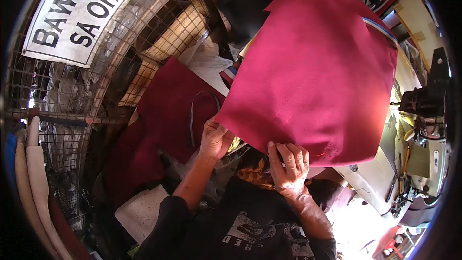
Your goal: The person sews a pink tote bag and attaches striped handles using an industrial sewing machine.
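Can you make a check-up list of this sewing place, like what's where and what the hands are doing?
Surface: pale sewing table, mostly covered.
Job's things: red fabric panel, held up and spread; striped trim at its upper right edge.
Clutter: dark maroon cloth pile; white folded piece.
Grips: left hand and right hand each pinch the panel's lower edge.
Cables: nothing seen clearly.
Surroundings: wire mesh, printed sign, sewing machine, pale garments hanging at left.
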`<state>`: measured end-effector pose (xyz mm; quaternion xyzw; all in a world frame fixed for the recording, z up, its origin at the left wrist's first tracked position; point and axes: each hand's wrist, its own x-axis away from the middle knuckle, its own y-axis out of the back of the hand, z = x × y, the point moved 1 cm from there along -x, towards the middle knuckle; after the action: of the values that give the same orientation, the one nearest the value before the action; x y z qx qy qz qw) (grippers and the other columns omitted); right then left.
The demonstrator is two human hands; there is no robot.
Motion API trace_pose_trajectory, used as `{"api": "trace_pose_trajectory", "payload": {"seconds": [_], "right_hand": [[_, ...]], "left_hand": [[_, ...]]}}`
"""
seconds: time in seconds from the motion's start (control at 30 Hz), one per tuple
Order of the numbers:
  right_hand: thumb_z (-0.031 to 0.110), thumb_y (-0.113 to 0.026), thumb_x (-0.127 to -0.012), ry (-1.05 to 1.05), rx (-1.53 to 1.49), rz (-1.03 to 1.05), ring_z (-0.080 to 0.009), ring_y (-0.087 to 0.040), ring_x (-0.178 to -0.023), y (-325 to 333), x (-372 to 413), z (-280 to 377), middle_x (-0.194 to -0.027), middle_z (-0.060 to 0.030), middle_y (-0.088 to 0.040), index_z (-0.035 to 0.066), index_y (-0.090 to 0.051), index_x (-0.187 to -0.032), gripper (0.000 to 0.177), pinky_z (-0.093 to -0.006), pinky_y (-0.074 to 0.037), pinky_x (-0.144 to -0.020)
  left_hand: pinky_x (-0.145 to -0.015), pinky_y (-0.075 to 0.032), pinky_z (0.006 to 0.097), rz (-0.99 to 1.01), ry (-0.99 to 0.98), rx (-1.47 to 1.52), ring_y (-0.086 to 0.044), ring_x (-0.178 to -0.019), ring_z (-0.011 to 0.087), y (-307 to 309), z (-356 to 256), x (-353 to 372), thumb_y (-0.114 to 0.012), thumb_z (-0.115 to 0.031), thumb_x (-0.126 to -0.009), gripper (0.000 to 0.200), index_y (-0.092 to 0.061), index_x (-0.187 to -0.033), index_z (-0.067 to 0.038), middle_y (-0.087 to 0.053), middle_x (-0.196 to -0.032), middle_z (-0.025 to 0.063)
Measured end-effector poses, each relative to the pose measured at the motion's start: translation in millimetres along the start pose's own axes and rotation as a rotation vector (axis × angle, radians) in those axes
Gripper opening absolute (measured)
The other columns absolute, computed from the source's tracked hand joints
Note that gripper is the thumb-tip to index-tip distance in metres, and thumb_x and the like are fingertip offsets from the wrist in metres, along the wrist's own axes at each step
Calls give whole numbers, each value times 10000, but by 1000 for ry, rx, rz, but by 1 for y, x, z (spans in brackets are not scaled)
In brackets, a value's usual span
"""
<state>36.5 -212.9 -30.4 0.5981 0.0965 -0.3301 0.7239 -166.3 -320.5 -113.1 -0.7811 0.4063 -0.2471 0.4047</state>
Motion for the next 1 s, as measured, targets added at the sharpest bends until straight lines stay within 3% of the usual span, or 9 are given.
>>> {"api": "trace_pose_trajectory", "payload": {"seconds": [0.27,0.37,0.57,0.77,1.0], "right_hand": [[68,-734,-776,7,-2,-25,-218,-637,-931,-6,1,-3,-1084,-73,-638,17,-775,-1096,327,-384,-517,-842],[69,-734,-778,3,-5,-14,-215,-636,-930,-7,1,-3,-1086,-71,-637,19,-775,-1102,330,-382,-515,-839],[69,-730,-783,2,-6,-17,-211,-637,-923,-8,1,-3,-1083,-67,-635,22,-774,-1109,332,-382,-514,-833],[59,-732,-800,-2,-18,-2,-214,-638,-921,-7,1,-3,-1080,-73,-636,15,-771,-1105,311,-384,-516,-830],[18,-752,-796,-4,-30,6,-226,-646,-876,7,-12,1,-1026,-90,-641,-22,-745,-1135,341,-387,-539,-766]], "left_hand": [[-1035,-527,411,68,-29,-77,-677,-1179,246,-2,-9,-1,-740,-34,-922,414,-638,-1316,42,-689,-1312,139],[-970,-570,414,-29,-27,-107,-705,-1107,260,-5,-10,0,-750,-20,-900,331,-689,-1221,30,-721,-1240,127],[-924,-590,417,-14,-123,-124,-735,-1033,252,-11,-8,0,-773,-61,-900,269,-730,-1154,16,-754,-1151,136],[-992,-537,385,13,-92,-108,-708,-1079,228,-11,-8,-1,-735,-68,-949,278,-711,-1204,41,-745,-1187,140],[-986,-539,376,-118,-146,-125,-709,-1061,210,-28,-11,-7,-667,-6,-985,213,-724,-1187,26,-750,-1156,125]]}}
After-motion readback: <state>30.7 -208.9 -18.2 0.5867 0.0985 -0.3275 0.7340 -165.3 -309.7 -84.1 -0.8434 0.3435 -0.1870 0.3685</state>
